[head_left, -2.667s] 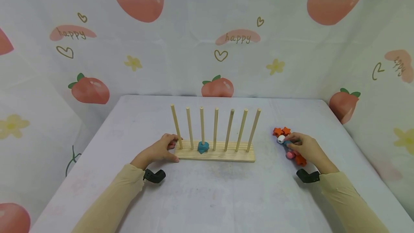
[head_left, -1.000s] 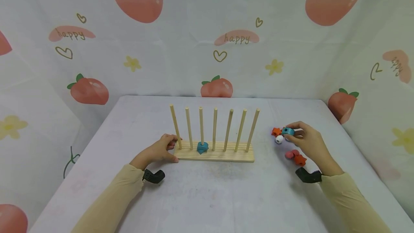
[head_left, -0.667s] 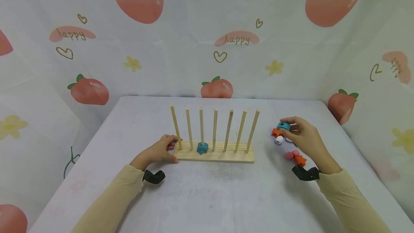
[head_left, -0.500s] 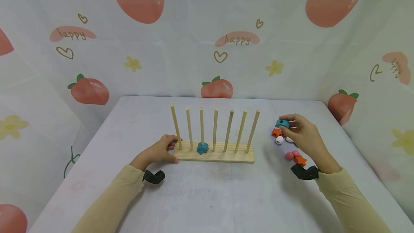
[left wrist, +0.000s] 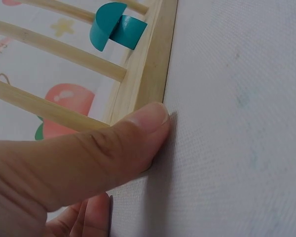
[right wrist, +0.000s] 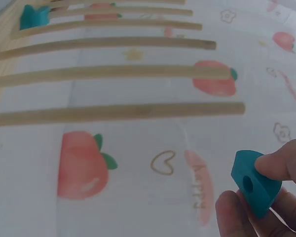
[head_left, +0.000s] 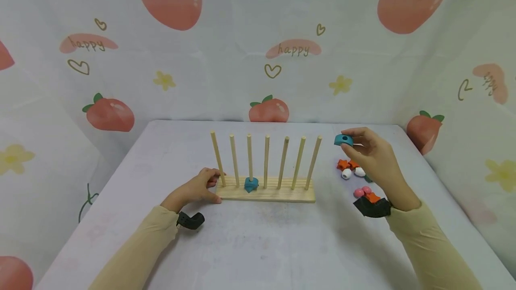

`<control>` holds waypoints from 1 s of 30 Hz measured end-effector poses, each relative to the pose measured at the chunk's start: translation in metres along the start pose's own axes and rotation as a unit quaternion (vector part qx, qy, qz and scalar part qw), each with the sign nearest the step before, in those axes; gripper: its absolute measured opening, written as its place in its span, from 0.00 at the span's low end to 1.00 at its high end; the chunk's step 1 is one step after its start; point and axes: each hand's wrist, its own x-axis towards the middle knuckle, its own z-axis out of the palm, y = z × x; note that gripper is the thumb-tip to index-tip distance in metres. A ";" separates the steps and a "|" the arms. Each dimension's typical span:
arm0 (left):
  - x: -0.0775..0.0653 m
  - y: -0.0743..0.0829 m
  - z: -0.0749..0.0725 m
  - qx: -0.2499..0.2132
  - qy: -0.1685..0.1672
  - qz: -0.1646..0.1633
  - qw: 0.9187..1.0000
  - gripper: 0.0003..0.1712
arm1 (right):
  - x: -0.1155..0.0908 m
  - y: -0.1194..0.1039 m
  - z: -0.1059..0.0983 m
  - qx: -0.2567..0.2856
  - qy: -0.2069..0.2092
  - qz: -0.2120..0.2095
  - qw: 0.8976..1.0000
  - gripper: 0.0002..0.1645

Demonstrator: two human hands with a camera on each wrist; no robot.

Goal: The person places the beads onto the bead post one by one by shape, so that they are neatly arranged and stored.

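Teal bead (head_left: 343, 140) sits pinched between thumb and fingertips of the right hand (head_left: 368, 153), raised just right of the peg rack (head_left: 266, 189) near its last peg's top. To thread it well, turn the hole downward and line it squarely over a peg tip. The left hand (head_left: 197, 188) presses its thumb against the rack's end on the counter (head_left: 258, 240). One teal piece (head_left: 251, 184) already sits on the third peg.

Right hand (head_left: 372, 153) has lifted off the loose bead pile (head_left: 354, 178) at 3 o'clock, now pinching a teal bead (head_left: 343, 140) raised near the top of the rightmost peg (head_left: 313, 162). Second orange star (head_left: 353, 164) and second white bead (head_left: 359, 172) uncovered. Hand moved toward 10 o'clock.
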 end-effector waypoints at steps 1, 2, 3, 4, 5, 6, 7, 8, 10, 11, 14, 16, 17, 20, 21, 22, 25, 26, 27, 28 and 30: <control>0.000 0.000 0.000 0.001 0.000 0.001 1.000 0.48 | 0.001 -0.002 0.001 0.008 0.003 -0.007 1.000 0.17; 0.000 0.000 0.000 0.001 0.000 0.001 1.000 0.48 | 0.003 -0.004 0.001 0.015 0.006 -0.012 1.000 0.17; 0.000 -0.001 0.000 0.000 0.000 0.001 1.000 0.48 | 0.004 -0.007 0.002 0.020 0.009 -0.018 1.000 0.17; 0.000 -0.001 0.000 -0.003 0.000 0.001 1.000 0.48 | 0.006 -0.009 0.003 0.024 0.010 -0.024 0.999 0.18; 0.000 -0.001 0.000 -0.005 -0.001 0.001 1.000 0.48 | 0.007 -0.012 0.004 0.030 0.011 -0.030 0.999 0.18; 0.000 -0.001 0.000 -0.006 -0.001 0.001 1.000 0.48 | 0.008 -0.014 0.004 0.035 0.013 -0.036 0.999 0.18; 0.000 0.000 0.000 -0.006 -0.001 0.002 1.000 0.47 | 0.010 -0.017 0.005 0.040 0.013 -0.041 0.998 0.18; 0.000 0.000 0.000 -0.006 -0.001 0.003 1.000 0.47 | 0.011 -0.020 0.007 0.047 0.014 -0.046 0.998 0.18; -0.001 0.000 0.000 -0.004 0.000 0.007 1.000 0.47 | 0.014 -0.026 0.009 0.068 0.013 -0.055 0.996 0.18; -0.001 0.000 0.000 -0.003 0.001 0.008 1.000 0.47 | 0.015 -0.029 0.010 0.078 0.013 -0.060 0.995 0.18; -0.001 0.001 0.000 0.000 0.000 0.010 1.000 0.46 | 0.019 -0.037 0.014 0.102 0.013 -0.072 0.992 0.19; -0.001 0.001 -0.001 0.000 0.000 0.009 1.000 0.47 | 0.021 -0.043 0.017 0.115 0.011 -0.083 0.990 0.20; -0.001 0.001 -0.001 -0.001 -0.001 0.009 1.000 0.47 | 0.023 -0.045 0.018 0.121 0.011 -0.088 0.989 0.20; 0.000 0.001 -0.001 -0.002 -0.003 0.007 1.000 0.47 | 0.027 -0.052 0.023 0.146 0.006 -0.102 0.984 0.20; 0.000 0.001 -0.001 -0.001 -0.003 0.007 1.000 0.47 | 0.028 -0.054 0.025 0.154 0.003 -0.107 0.982 0.20; 0.000 0.001 -0.001 -0.001 -0.004 0.007 1.000 0.48 | 0.029 -0.056 0.027 0.163 0.000 -0.111 0.980 0.20; 0.001 0.001 -0.002 0.004 -0.004 0.007 1.000 0.48 | 0.032 -0.062 0.034 0.193 -0.011 -0.120 0.974 0.20; 0.001 0.000 -0.002 0.004 -0.005 0.007 1.000 0.48 | 0.033 -0.064 0.036 0.200 -0.015 -0.123 0.972 0.20; 0.001 0.000 -0.002 0.004 -0.005 0.007 1.000 0.48 | 0.034 -0.066 0.038 0.210 -0.017 -0.126 0.969 0.20; 0.001 0.000 -0.002 0.005 -0.005 0.007 1.000 0.48 | 0.035 -0.067 0.040 0.217 -0.020 -0.129 0.967 0.20; 0.002 -0.001 -0.001 0.006 -0.005 0.008 1.000 0.47 | 0.037 -0.069 0.045 0.225 -0.024 -0.133 0.965 0.20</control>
